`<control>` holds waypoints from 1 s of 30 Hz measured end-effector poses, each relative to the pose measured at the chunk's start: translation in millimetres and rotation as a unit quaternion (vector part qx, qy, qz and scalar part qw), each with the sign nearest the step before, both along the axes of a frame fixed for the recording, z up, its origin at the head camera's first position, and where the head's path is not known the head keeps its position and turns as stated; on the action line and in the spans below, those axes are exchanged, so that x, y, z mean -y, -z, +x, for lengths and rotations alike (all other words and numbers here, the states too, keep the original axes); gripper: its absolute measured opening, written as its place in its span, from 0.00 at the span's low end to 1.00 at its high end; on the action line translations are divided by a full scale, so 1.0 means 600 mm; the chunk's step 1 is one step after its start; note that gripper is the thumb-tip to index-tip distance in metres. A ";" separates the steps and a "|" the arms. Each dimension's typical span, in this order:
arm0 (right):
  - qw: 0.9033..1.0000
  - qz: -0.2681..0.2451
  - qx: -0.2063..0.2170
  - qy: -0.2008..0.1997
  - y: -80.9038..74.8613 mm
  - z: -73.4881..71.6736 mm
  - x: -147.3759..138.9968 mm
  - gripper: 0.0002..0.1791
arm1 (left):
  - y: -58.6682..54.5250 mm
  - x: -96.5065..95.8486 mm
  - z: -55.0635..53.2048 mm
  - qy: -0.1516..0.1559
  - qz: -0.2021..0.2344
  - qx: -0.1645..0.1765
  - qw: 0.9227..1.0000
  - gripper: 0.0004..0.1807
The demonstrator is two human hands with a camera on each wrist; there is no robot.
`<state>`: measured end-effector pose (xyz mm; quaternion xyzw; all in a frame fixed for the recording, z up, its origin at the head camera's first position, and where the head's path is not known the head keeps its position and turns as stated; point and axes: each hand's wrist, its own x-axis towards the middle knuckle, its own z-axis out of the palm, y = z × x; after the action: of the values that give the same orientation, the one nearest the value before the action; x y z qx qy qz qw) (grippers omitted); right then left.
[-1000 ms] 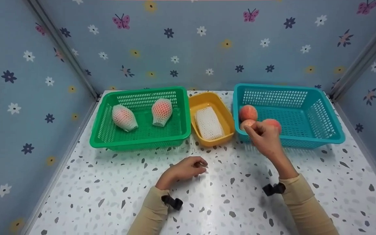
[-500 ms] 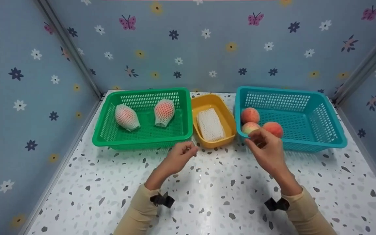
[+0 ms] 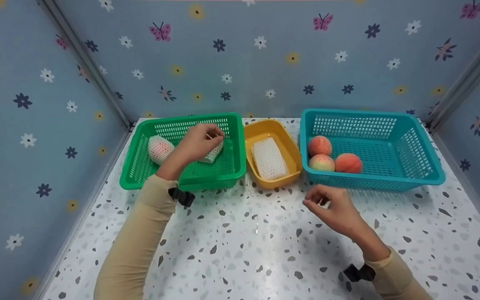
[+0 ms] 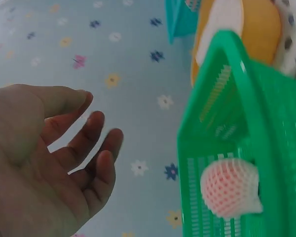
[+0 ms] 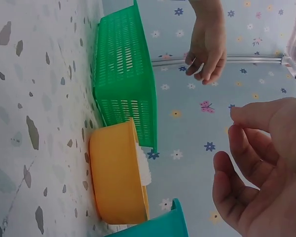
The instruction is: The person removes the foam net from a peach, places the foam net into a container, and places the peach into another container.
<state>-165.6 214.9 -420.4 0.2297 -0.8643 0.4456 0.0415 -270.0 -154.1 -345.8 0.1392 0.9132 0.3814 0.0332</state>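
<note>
At the far left of the counter (image 3: 261, 254), a green basket (image 3: 213, 180) is set against the flower-printed wall (image 3: 265, 62). In its left half lies a netted fruit, the left one (image 3: 159, 148), reddish under white foam mesh; its lower right edge is covered by the left forearm. Over the basket's middle the left hand (image 3: 199, 141) is held in the air, with its grip slack: the fingers are loosely bent with gaps between them. Whether the thumb touches the index finger cannot be told, since that fingertip is partly covered in the left wrist view. By this hand most of a second netted fruit (image 3: 213, 155) is hidden; only its gathered lower end is clearly seen. The sleeve is cut off at the bottom edge.

Next, just beside the green basket, a yellow tub (image 3: 286, 147) is seen, with white foam nets (image 3: 270, 158) laid flat inside; how many are stacked cannot be made out.

To the right stands a teal basket (image 3: 386, 160), reduced to a corner in the right wrist view. Three bare peaches (image 3: 348, 163) are clustered at its left end. In front of it, above the counter, the right hand (image 3: 335, 208) is held with its grip loosely curved, thumb and index fingertip brought close; contact between them cannot be confirmed.
</note>
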 end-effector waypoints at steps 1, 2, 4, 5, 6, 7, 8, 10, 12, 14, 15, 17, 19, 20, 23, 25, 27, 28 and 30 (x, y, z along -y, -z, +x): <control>1.000 0.004 0.003 -0.005 -0.001 0.001 -0.001 0.07 | 0.002 0.000 -0.015 0.001 -0.021 0.007 1.000 0.11; 1.000 0.005 0.004 -0.011 -0.003 0.003 -0.001 0.07 | 0.004 0.001 -0.030 0.002 -0.041 0.012 0.999 0.13; 1.000 0.007 -0.002 -0.025 -0.007 0.004 0.001 0.08 | 0.012 0.003 -0.058 0.001 -0.068 0.022 0.997 0.17; 0.999 0.007 -0.008 -0.034 -0.010 0.005 0.002 0.07 | 0.016 0.005 -0.070 0.001 -0.078 0.026 0.997 0.19; 0.999 0.006 -0.010 -0.043 -0.012 0.005 0.004 0.08 | 0.021 0.007 -0.081 0.000 -0.086 0.033 0.996 0.23; 0.998 0.004 -0.013 -0.053 -0.015 0.005 0.006 0.07 | 0.027 0.010 -0.090 -0.001 -0.092 0.043 0.995 0.26; 0.998 0.005 -0.014 -0.065 -0.016 0.006 0.007 0.07 | 0.032 0.012 -0.098 -0.005 -0.096 0.056 0.994 0.30; 0.996 0.005 -0.010 -0.083 -0.016 0.008 0.009 0.07 | 0.044 0.015 -0.110 -0.016 -0.102 0.085 0.991 0.35; 0.996 0.005 0.002 -0.090 -0.013 0.012 0.006 0.07 | 0.055 0.014 -0.118 -0.031 -0.115 0.116 0.986 0.38; 0.996 0.005 0.008 -0.090 -0.007 0.018 0.000 0.07 | 0.065 0.009 -0.124 -0.044 -0.129 0.143 0.980 0.41; 0.996 0.005 0.008 -0.088 -0.004 0.020 -0.002 0.08 | 0.068 0.006 -0.126 -0.050 -0.136 0.155 0.977 0.44; 0.996 0.007 0.008 -0.092 0.003 0.024 -0.002 0.07 | 0.074 0.004 -0.125 -0.072 -0.148 0.181 0.970 0.49; 0.995 0.010 0.009 -0.102 0.009 0.027 0.000 0.06 | 0.079 0.003 -0.123 -0.095 -0.154 0.201 0.963 0.54; 0.994 0.013 0.012 -0.107 0.012 0.029 0.001 0.05 | 0.083 0.003 -0.122 -0.107 -0.158 0.203 0.960 0.57; 0.993 0.021 0.030 -0.116 0.019 0.036 0.004 0.05 | 0.101 0.001 -0.125 -0.124 -0.162 0.177 0.963 0.57; 0.992 0.028 0.042 -0.120 0.023 0.039 0.004 0.04 | 0.116 0.000 -0.130 -0.122 -0.173 0.149 0.966 0.54; 0.991 0.031 0.045 -0.123 0.025 0.039 0.006 0.04 | 0.124 0.001 -0.136 -0.111 -0.184 0.131 0.968 0.51; 0.991 0.032 0.044 -0.125 0.026 0.038 0.007 0.04 | 0.125 0.002 -0.138 -0.106 -0.189 0.128 0.968 0.50; 0.990 0.029 0.038 -0.131 0.027 0.034 0.009 0.03 | 0.124 0.002 -0.142 -0.091 -0.197 0.142 0.966 0.50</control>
<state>-145.0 209.5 -436.6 0.3253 -0.8400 0.4305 -0.0566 -355.1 -155.2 -420.0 -0.0095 0.9652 0.2109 0.1542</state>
